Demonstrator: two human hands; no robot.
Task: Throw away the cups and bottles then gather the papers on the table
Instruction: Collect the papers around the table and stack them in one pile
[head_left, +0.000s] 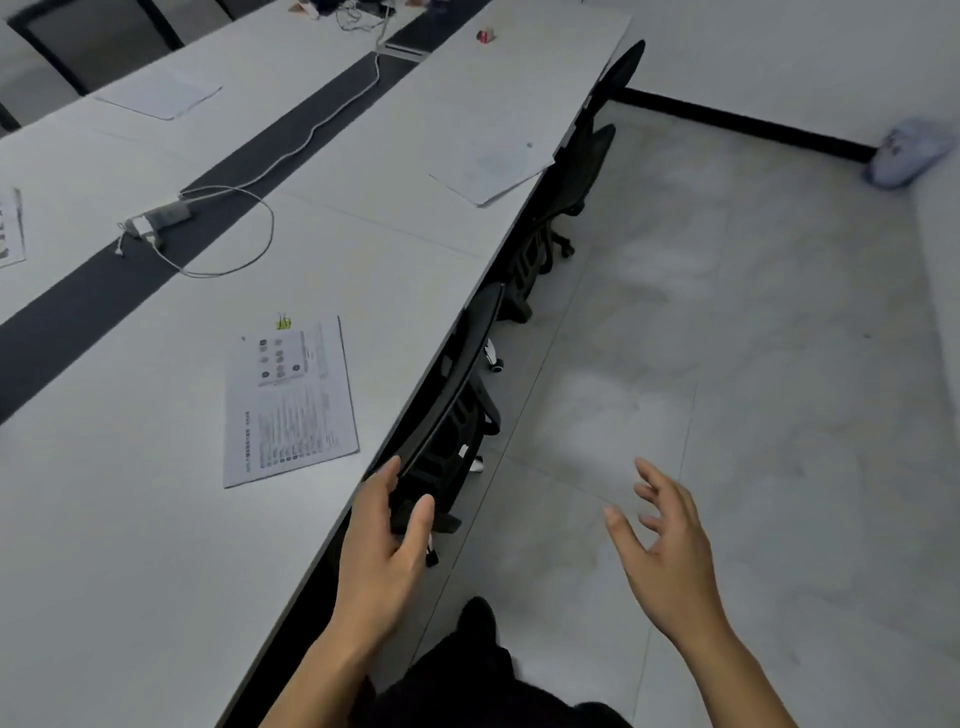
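Note:
A printed paper (291, 402) with a green clip at its top lies on the long white table (130, 519), near its right edge. Farther along the same edge lies a blank paper stack (493, 169). Another sheet (161, 93) sits on the far side, and a printed sheet (10, 228) shows at the left border. My left hand (387, 545) hovers open at the table's edge, by the back of a black chair (447, 415). My right hand (670, 545) is open over the floor, fingers spread, holding nothing.
A white cable (249, 228) and a charger lie across the table's dark centre strip. A small red object (485, 35) sits far down the table. Black chairs are tucked along the right edge. A pale bag (909, 150) lies on the grey tiled floor by the wall.

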